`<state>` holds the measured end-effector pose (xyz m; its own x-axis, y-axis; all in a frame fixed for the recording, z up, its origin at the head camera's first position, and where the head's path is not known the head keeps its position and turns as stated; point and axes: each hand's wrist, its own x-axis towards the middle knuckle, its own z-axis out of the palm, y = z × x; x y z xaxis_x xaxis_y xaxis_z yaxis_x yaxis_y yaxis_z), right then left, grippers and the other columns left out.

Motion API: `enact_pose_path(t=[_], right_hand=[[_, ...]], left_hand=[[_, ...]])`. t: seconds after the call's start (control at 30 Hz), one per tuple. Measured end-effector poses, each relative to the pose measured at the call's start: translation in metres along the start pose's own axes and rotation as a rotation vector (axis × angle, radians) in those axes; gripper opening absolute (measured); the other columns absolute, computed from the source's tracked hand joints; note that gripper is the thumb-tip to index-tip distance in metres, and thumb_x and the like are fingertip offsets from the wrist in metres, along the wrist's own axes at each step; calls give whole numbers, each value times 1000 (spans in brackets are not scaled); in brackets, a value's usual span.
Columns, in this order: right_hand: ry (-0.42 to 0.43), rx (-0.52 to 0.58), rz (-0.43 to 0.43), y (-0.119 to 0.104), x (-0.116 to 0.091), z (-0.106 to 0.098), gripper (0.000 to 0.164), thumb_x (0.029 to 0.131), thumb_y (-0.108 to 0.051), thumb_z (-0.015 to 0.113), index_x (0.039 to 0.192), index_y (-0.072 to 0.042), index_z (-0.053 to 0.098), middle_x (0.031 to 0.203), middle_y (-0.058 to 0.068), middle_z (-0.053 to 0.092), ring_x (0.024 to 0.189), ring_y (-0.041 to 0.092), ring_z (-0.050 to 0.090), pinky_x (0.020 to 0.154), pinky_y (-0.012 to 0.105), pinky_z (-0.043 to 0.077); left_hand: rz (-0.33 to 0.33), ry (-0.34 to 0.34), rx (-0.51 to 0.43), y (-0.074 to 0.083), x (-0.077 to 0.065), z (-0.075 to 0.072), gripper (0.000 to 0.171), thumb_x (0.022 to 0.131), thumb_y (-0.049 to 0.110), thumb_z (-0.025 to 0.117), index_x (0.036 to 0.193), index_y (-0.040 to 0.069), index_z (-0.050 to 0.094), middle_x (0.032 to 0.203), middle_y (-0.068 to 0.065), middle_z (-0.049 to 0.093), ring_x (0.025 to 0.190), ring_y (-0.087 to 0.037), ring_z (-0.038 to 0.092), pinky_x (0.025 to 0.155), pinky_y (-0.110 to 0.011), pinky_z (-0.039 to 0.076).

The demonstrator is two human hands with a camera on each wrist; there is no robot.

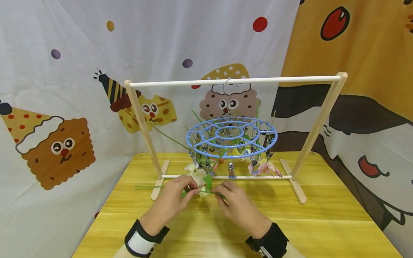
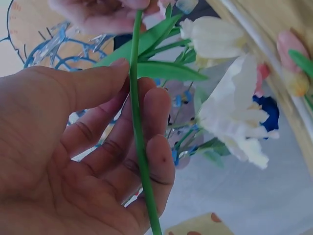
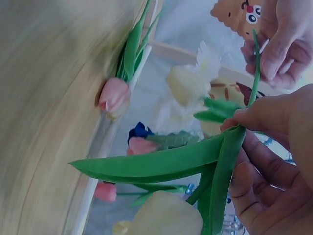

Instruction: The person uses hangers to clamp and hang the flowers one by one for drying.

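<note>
A long green flower stem (image 1: 148,186) runs crosswise between my two hands in the head view. My left hand (image 1: 179,191) pinches it between thumb and fingertips, with the bare end reaching out to the left; the left wrist view shows the stem (image 2: 138,117) crossing the fingers. Farther along, my right hand (image 1: 233,202) pinches the stem where its leaves (image 3: 161,159) branch off. A white tulip bloom (image 3: 168,215) appears to join this stem below the leaves. White blooms (image 1: 197,175) sit just behind the hands.
A round blue clip hanger (image 1: 230,156) hangs from a white rod (image 1: 180,83) on a wooden stand (image 1: 322,118). Several flowers hang from its metal clips, including a pink one (image 1: 266,167). The stand's low crossbar (image 1: 180,176) lies just beyond the hands, above the wooden table (image 1: 206,233).
</note>
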<state>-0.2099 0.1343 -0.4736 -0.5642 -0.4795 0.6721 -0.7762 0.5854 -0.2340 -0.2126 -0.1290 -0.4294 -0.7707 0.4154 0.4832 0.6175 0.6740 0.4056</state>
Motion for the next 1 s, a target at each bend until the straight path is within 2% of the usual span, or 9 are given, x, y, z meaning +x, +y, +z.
enact_pose_path(t=[0.13, 0.43, 0.6, 0.77, 0.9, 1.0], right_hand=[[28, -20, 8, 4, -4, -8, 31, 94, 5, 94, 118, -11, 84, 105, 2, 75, 84, 10, 64, 68, 18, 52], [43, 49, 21, 17, -14, -22, 29, 97, 3, 92, 116, -16, 82, 110, -1, 79, 96, 11, 77, 81, 19, 65], [61, 53, 2, 23, -21, -31, 33, 96, 7, 91, 118, -15, 80, 113, -1, 79, 97, 12, 77, 81, 17, 63], [95, 33, -32, 29, -26, -38, 36, 93, 12, 90, 119, -10, 80, 113, -1, 80, 99, 14, 77, 83, 17, 62], [118, 28, -54, 32, -29, -41, 37, 93, 13, 89, 121, -10, 80, 114, 0, 80, 98, 14, 76, 81, 18, 60], [130, 26, -57, 33, -30, -43, 34, 96, 11, 87, 122, -11, 80, 113, 0, 79, 95, 13, 74, 78, 17, 58]], left_hand=[[5, 38, 24, -2, 0, -6, 20, 100, 12, 94, 103, 24, 79, 97, 10, 76, 86, -2, 70, 72, -22, 56], [58, 140, -34, -5, 1, -18, 15, 102, 9, 91, 108, 18, 82, 98, 7, 81, 87, -4, 74, 72, -24, 61], [103, 213, -84, 1, 3, -25, 18, 103, 6, 90, 111, 18, 80, 100, 8, 81, 89, -4, 73, 75, -25, 64], [130, 293, -152, 7, 6, -29, 10, 107, 7, 86, 113, 14, 81, 102, 5, 82, 92, -9, 76, 79, -24, 65], [164, 353, -188, 12, 10, -28, 10, 107, 5, 85, 114, 11, 82, 104, -1, 84, 91, -12, 78, 80, -19, 64], [188, 368, -198, 16, 13, -26, 15, 105, 1, 86, 116, 10, 83, 106, -2, 85, 92, -13, 80, 80, -16, 63]])
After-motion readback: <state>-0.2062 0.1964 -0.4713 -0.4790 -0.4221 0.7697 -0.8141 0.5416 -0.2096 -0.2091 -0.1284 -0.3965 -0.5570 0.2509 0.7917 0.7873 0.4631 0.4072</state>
